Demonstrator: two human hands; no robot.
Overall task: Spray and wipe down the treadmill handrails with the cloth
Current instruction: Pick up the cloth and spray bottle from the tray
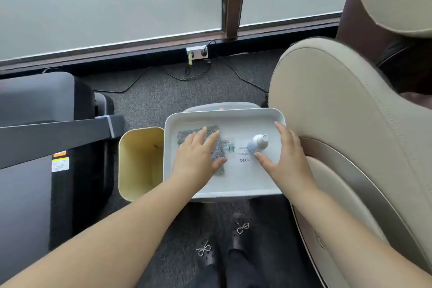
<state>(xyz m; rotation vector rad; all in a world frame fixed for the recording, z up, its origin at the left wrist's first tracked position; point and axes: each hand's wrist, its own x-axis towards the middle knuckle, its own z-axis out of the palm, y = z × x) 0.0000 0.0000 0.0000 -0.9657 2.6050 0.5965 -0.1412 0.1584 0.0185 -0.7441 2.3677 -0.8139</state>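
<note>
A white tray point(233, 190) sits on a low stand in front of me. A grey cloth point(218, 158) lies folded in its left half, and my left hand point(197, 154) rests flat on top of it with fingers spread. A small spray bottle point(258, 144) with a white cap lies on its side in the right half. My right hand point(284, 154) hovers just right of the bottle, fingers apart, thumb close to its base. The treadmill point(35, 147) stands at the left, its dark handrail point(58, 133) reaching toward the tray.
A yellow bin point(140, 163) stands between the treadmill and the tray. A beige massage chair point(346, 124) fills the right side. Black cables point(187, 75) run over the grey carpet to a wall socket below the window. My feet in black shoes are under the tray.
</note>
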